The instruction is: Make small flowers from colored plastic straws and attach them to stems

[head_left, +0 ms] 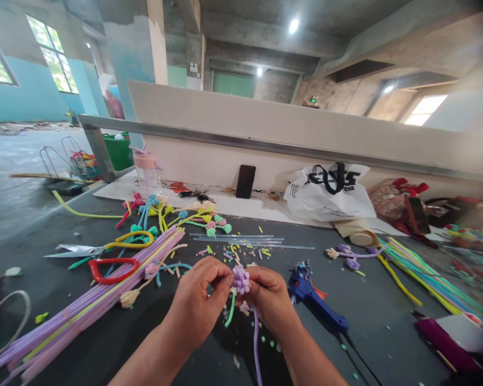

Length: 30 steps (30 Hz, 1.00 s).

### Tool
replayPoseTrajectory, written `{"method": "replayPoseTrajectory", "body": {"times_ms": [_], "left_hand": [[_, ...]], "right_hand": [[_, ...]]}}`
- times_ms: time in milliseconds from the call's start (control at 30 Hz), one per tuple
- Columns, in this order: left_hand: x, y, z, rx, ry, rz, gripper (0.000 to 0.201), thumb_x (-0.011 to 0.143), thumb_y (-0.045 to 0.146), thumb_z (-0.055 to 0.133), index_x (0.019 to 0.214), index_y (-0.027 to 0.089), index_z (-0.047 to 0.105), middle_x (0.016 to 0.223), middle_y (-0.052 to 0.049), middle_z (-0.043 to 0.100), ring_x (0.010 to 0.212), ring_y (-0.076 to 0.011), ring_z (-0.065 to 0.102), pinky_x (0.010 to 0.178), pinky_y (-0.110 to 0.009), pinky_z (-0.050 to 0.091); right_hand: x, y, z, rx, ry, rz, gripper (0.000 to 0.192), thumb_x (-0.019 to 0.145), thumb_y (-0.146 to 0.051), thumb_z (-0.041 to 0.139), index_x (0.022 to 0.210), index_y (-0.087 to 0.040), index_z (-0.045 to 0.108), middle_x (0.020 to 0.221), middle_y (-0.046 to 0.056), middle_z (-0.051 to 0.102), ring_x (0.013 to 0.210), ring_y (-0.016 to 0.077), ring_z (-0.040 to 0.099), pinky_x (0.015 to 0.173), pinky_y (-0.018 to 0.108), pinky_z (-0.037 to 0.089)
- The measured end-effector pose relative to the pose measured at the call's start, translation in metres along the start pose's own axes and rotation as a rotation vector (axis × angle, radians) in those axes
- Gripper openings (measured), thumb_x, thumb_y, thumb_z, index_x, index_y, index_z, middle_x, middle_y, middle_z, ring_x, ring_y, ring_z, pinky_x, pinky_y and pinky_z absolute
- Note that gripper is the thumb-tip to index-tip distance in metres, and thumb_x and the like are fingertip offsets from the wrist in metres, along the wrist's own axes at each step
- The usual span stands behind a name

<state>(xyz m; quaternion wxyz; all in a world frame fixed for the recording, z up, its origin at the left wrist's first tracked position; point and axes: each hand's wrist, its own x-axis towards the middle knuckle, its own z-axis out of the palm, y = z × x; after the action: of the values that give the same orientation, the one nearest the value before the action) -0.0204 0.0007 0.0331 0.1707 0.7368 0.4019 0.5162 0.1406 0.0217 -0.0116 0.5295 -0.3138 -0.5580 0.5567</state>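
Dark grey and matte, the counter (123, 328) spreads out beneath my forearms. Nearest me, a thin lilac stem (256, 343) hangs below my right fingers (261, 274), and a short mint-green stem (231, 312) dangles just left of it. Between both hands, above the counter's middle, is a knobbly lilac flower (240, 280) of fuzzy material; my left fingers (218, 271) pinch its left side while the right ones grip it from the other. Just right of my right hand lies a dark blue glue gun (320, 304), its tip littered with scraps. Well to the left, a long bundle of lilac, pink and yellow fuzzy stems (84, 310) runs diagonally, with silver scissors with a yellow loop handle (132, 239) near its far end. Past my hands, small coloured clippings (237, 252) are scattered in front of clear, slender rods (241, 240); heaped multicoloured flowers (165, 212) sit to their left. Farther back, a black phone (245, 181) stands against a pale partition (209, 158), beside a white plastic bag with black lettering (326, 198). Beyond rises a bare concrete ceiling (245, 21).
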Motion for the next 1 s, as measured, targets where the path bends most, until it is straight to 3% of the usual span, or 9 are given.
{"method": "replayPoseTrajectory", "body": {"times_ms": [300, 467, 567, 667, 833, 1000], "left_hand": [[-0.002, -0.001, 0.003, 0.009, 0.018, 0.036, 0.014, 0.080, 0.012, 0.050, 0.068, 0.015, 0.055, 0.066, -0.001, 0.057, 0.064, -0.0111, 0.053, 0.060, -0.023, 0.043], [-0.002, -0.004, 0.002, -0.072, 0.046, -0.003, 0.012, 0.082, 0.015, 0.049, 0.078, 0.017, 0.060, 0.075, -0.003, 0.062, 0.074, -0.0140, 0.057, 0.068, -0.026, 0.046], [-0.002, -0.009, 0.008, -0.118, 0.060, -0.099, 0.017, 0.083, 0.018, 0.048, 0.092, 0.018, 0.061, 0.090, -0.007, 0.063, 0.087, -0.0174, 0.058, 0.079, -0.031, 0.046], [-0.003, -0.013, 0.016, -0.255, -0.010, -0.233, 0.017, 0.082, 0.023, 0.048, 0.088, 0.017, 0.063, 0.091, -0.008, 0.061, 0.084, -0.0177, 0.059, 0.073, -0.028, 0.048], [-0.003, -0.007, 0.025, -0.704, -0.160, -0.502, 0.018, 0.082, 0.032, 0.049, 0.078, 0.017, 0.057, 0.068, -0.001, 0.054, 0.054, -0.0122, 0.054, 0.047, -0.023, 0.045], [-0.004, 0.001, 0.027, -0.916, -0.153, -0.652, 0.019, 0.079, 0.030, 0.054, 0.069, 0.014, 0.057, 0.051, 0.003, 0.050, 0.048, -0.0109, 0.051, 0.048, -0.022, 0.039]], "right_hand": [[-0.001, 0.000, -0.001, 0.066, -0.006, 0.038, 0.014, 0.069, -0.031, 0.070, 0.073, -0.017, 0.069, 0.057, -0.001, 0.058, 0.045, 0.0107, 0.056, 0.042, 0.020, 0.040], [0.001, -0.005, 0.008, 0.293, -0.032, 0.123, 0.017, 0.069, -0.031, 0.071, 0.068, -0.016, 0.065, 0.054, -0.002, 0.058, 0.039, 0.0071, 0.051, 0.043, 0.020, 0.046], [0.003, -0.008, 0.014, 0.398, -0.048, 0.138, 0.021, 0.072, -0.035, 0.067, 0.069, -0.014, 0.064, 0.055, -0.002, 0.059, 0.034, 0.0035, 0.042, 0.043, 0.022, 0.049], [0.004, -0.010, 0.017, 0.408, -0.045, 0.169, 0.026, 0.075, -0.039, 0.063, 0.073, -0.014, 0.064, 0.055, 0.000, 0.061, 0.035, 0.0045, 0.044, 0.045, 0.024, 0.051], [0.004, -0.007, 0.017, 0.400, -0.046, 0.194, 0.032, 0.074, -0.044, 0.063, 0.068, -0.013, 0.063, 0.053, 0.001, 0.060, 0.037, 0.0059, 0.047, 0.044, 0.021, 0.048], [0.004, -0.006, 0.018, 0.255, -0.056, 0.257, 0.040, 0.075, -0.050, 0.059, 0.061, -0.012, 0.059, 0.046, 0.000, 0.057, 0.034, 0.0066, 0.049, 0.037, 0.017, 0.039]]}}
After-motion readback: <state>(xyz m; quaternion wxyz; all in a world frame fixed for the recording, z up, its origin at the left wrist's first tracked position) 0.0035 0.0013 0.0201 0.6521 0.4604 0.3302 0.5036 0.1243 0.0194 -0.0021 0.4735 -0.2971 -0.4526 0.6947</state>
